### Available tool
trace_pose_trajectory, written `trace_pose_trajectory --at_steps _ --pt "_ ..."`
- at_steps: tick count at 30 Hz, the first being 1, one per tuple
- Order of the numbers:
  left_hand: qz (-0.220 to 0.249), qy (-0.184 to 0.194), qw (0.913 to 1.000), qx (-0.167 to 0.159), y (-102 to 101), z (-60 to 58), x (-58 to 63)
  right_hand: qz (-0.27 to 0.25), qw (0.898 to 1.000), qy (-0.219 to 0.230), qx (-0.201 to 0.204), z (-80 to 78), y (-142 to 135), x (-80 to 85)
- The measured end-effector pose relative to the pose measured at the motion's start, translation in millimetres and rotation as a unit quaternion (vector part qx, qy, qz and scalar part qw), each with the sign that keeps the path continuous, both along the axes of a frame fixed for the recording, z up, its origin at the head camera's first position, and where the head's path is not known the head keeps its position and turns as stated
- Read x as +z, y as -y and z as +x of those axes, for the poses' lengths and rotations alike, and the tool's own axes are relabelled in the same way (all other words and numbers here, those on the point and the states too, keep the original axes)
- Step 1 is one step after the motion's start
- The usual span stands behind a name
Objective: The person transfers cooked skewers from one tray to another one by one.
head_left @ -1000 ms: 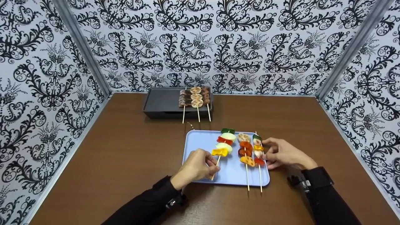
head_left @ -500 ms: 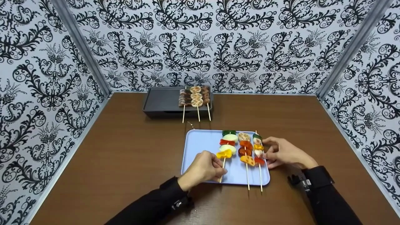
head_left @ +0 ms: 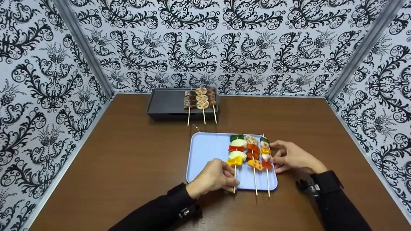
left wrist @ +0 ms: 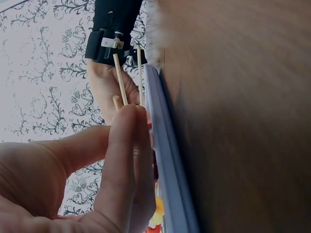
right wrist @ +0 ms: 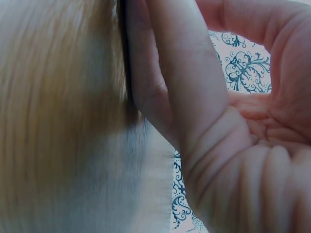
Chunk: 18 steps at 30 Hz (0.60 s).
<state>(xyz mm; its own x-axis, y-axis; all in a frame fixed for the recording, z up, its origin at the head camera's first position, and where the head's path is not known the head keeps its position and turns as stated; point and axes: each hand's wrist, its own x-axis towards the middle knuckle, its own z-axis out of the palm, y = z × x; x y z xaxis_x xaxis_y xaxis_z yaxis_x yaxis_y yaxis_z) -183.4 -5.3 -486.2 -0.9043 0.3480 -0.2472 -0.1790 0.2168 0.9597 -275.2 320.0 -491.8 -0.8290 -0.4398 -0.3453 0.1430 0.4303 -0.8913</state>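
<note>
Your left hand (head_left: pixel 215 175) pinches the vegetable skewer (head_left: pixel 236 160)

It lies over the blue tray (head_left: pixel 205 147), long axis pointing away from you, nearer that hand; your right hand (head_left: pixel 290 158) is at the right rim, whether gripping I cannot tell

No readable text (wrist label (left wrist: pixel 110 42) too small).

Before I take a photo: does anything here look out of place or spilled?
Mostly tidy. The three colourful skewers crowd the right side of the blue tray, so it looks lopsided. Pale specks behind its far left corner are too small to identify.
</note>
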Motion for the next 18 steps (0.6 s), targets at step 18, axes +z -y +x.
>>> trace_pose_trajectory --at_steps 18 --pt "-0.036 -0.026 0.9983 -0.037 3.4 1.2 3.8 0.004 1.0 -0.001 -0.002 0.6 0.5 -1.1"
